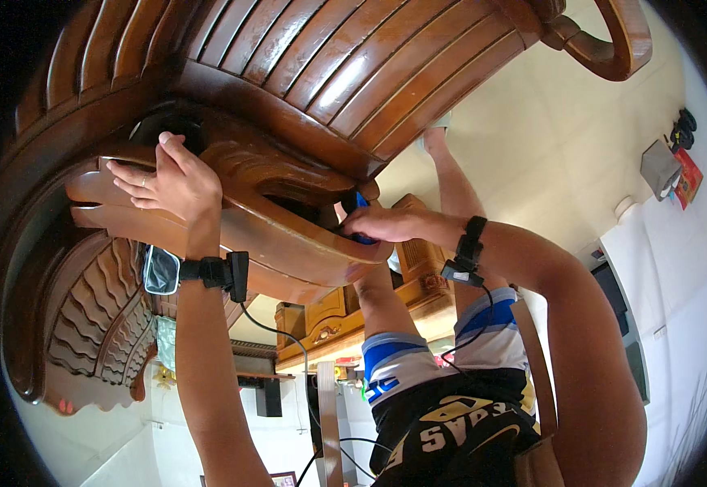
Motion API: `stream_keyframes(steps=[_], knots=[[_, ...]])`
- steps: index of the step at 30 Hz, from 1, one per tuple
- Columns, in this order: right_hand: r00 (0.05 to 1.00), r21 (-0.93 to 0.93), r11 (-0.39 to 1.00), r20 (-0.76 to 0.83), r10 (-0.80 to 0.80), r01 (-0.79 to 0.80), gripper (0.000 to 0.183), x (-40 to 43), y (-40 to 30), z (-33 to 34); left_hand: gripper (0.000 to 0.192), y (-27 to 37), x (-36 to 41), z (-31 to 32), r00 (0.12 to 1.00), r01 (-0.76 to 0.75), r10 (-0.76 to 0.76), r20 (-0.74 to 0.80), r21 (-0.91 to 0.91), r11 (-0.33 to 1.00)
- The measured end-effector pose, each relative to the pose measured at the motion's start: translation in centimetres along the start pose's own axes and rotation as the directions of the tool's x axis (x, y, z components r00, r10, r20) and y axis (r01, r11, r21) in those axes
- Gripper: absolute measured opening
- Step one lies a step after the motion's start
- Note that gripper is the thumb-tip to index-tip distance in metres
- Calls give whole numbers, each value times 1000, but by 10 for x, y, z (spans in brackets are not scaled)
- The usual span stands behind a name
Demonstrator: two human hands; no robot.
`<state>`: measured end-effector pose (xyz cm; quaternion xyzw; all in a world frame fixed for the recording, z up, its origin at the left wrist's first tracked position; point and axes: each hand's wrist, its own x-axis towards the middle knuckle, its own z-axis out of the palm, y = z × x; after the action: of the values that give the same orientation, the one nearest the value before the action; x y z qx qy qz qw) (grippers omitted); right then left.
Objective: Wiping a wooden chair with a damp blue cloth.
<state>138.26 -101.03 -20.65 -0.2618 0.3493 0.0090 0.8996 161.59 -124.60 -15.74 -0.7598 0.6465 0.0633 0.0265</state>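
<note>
A carved, varnished wooden bench [353, 67] with a slatted seat and a curved armrest [292, 255] fills the upper left. Over the armrest's far part is my left hand [177, 182], its fingers apart and a ring on one of them; nothing shows in its grasp. My right hand [371, 224] is at the armrest's front end, fingers bent around a blue cloth [362, 238] that shows above and below them. Part of the cloth is hidden behind the hand and the wood. Both wrists wear black straps with small devices and cables.
A carved wooden backrest [104, 316] curves down at the left. Beyond my legs stands a yellowish-brown wooden cabinet [329, 316]. A grey box [660, 167] and a red item [688, 176] lie by the right wall. One curved wooden leg or arm [627, 42] juts out at upper right.
</note>
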Motion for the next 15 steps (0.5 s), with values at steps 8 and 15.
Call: stream_keyframes(steps=[8,15], knots=[[982,877,449,115,147,-170,27,62,-91,8,58,-4,2,6,997,-14,14,-73,-6,1000],[954,511,811,-71,-290,284,51,73,-48,0,58,17,-3,4,999,-32,31,-18,-27,999]])
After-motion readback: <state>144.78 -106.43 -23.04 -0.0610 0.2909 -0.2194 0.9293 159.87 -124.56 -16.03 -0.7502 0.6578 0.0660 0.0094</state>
